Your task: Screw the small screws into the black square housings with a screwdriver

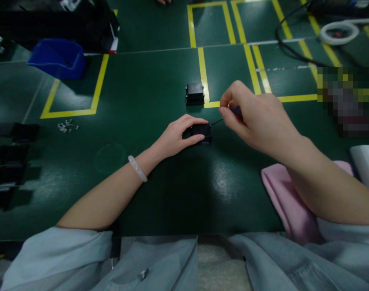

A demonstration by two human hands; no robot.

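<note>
My left hand [184,133] grips a small black block-shaped part [202,130] on the green table, thumb at its near side and fingers at its far side. In my right hand [251,113] is a screwdriver [235,109], its handle mostly hidden by the fingers. The thin metal shaft slants down to the left, and its tip meets the right side of the part, near the upper corner. A similar black part [195,93] stands just beyond, touched by neither hand.
Small screws [66,126] lie loose at the left, near a blue bin [59,58]. Several black parts [9,169] line the left edge. A pink cloth [281,190] lies under my right forearm. Yellow tape [202,68] marks the table [160,202]; a black cable [278,36] curves at the back right.
</note>
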